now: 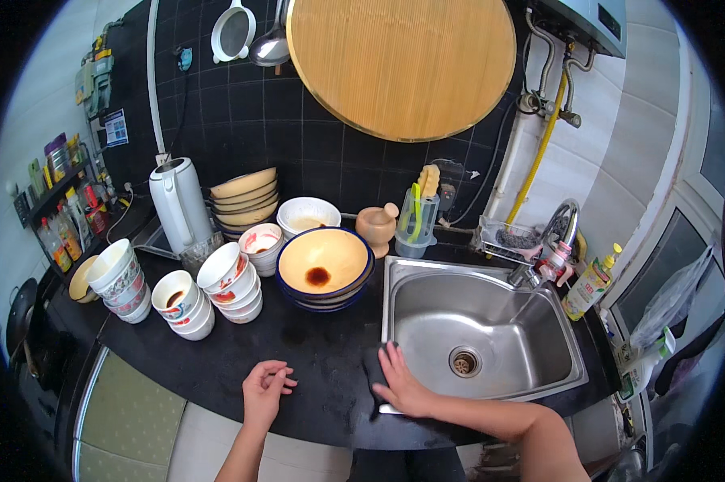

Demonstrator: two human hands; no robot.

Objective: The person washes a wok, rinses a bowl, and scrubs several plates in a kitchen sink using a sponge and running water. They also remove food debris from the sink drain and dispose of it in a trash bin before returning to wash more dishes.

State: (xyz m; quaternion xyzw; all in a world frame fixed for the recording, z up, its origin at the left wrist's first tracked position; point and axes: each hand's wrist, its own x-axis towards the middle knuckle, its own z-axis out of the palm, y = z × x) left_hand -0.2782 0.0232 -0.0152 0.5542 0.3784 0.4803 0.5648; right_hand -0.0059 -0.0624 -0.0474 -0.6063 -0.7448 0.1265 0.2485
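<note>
My right hand (400, 381) presses a black cloth (372, 371) onto the worktop at the left rim of the steel sink (567, 373). Much of the cloth is hidden under my fingers. Over the front of the dark worktop (322, 386), my left hand (266, 389) hovers with loosely bent fingers and nothing in it. Beyond the hands stands a stack of large cream bowls with blue rims (330, 251); the top one has a dark brown puddle in it.
Stacked small bowls (187, 301) line the left, near a white kettle (176, 201). Behind are a wooden mortar (372, 230) and a clear utensil holder (415, 225). The tap (527, 275) and a yellow bottle (591, 285) stand by the sink.
</note>
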